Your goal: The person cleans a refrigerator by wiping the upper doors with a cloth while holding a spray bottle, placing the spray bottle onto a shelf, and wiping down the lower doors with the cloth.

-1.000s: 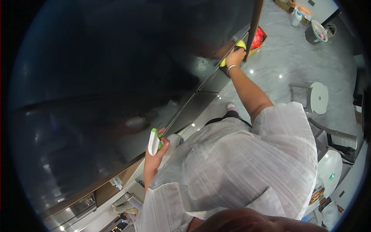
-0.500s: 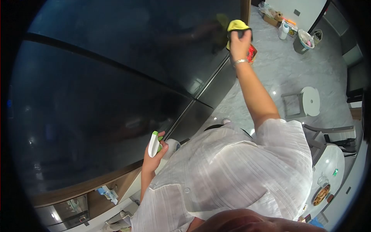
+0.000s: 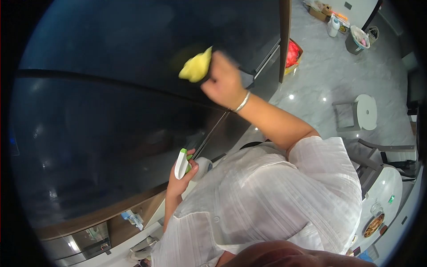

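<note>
The left hand (image 3: 178,184) is holding the bottle (image 3: 181,165) with bent fingers, beside the lower right corner of the panel (image 3: 106,129); an accidental squeeze, I judge, could be wasting liquid. The right hand (image 3: 223,82), blurred, is gripping the cloth (image 3: 195,67) inside the panel's right edge; whether cloth is touching, I cannot tell. Loose fingers could be dropping it, or smearing the panel, which is looking dark and glossy. Rightward, the bin (image 3: 357,42) and the stool (image 3: 365,112) are standing on grey floor (image 3: 307,82).
</note>
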`<state>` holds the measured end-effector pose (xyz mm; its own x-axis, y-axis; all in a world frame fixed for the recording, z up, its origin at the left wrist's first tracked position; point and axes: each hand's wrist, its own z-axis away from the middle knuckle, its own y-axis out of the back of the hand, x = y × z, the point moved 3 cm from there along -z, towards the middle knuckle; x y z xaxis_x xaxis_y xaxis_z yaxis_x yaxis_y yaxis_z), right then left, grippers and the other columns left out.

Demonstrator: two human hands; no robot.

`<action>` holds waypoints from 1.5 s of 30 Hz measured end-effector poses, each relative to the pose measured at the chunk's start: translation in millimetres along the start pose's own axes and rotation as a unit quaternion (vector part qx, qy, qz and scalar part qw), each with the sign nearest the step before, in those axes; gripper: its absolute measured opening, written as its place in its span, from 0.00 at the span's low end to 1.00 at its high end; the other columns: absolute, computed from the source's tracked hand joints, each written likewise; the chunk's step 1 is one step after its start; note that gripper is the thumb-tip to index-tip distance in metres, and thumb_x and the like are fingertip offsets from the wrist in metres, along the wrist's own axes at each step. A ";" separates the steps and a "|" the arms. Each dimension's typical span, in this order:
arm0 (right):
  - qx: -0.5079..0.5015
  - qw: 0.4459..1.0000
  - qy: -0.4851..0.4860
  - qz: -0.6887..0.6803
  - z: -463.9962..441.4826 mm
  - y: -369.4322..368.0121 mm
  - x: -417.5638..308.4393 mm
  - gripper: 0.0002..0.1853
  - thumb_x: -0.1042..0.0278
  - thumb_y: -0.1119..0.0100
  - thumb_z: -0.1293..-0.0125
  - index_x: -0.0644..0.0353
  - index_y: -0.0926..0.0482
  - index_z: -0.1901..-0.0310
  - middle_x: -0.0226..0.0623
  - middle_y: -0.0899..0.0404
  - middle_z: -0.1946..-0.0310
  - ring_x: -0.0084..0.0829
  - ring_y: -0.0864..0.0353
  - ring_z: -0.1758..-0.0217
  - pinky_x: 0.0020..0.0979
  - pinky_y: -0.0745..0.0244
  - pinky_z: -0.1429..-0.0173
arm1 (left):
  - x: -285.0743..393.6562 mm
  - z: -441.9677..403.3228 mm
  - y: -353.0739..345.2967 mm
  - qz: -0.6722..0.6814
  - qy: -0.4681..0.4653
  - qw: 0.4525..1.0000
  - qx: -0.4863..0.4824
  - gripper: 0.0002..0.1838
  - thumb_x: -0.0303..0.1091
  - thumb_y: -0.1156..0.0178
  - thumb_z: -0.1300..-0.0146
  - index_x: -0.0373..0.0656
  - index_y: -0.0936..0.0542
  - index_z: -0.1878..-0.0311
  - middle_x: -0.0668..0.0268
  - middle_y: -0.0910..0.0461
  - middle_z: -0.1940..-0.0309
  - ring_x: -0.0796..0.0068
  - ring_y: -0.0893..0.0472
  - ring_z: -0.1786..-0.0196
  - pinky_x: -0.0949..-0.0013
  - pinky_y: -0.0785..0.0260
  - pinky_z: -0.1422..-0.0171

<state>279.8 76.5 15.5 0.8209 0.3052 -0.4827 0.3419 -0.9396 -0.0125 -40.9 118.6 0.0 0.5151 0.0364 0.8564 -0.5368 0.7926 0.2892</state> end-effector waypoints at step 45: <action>-0.302 0.736 -0.585 -0.154 178.3 66.3 67.0 0.19 0.85 0.53 0.40 0.65 0.16 0.52 0.38 0.14 0.64 0.31 0.14 0.63 0.34 0.21 0.55 | -10.0 16.4 -2.0 0.009 -0.035 0.999 0.029 0.29 0.28 0.29 0.36 0.41 0.24 0.31 0.76 0.23 0.63 0.86 0.26 0.60 0.78 0.34 0.54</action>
<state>276.0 7.1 -173.8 -0.1742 -0.1849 -0.9672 0.8611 -0.5050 -0.0586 -56.0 106.6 -2.1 0.4588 0.0066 0.8885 -0.5849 0.7550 0.2964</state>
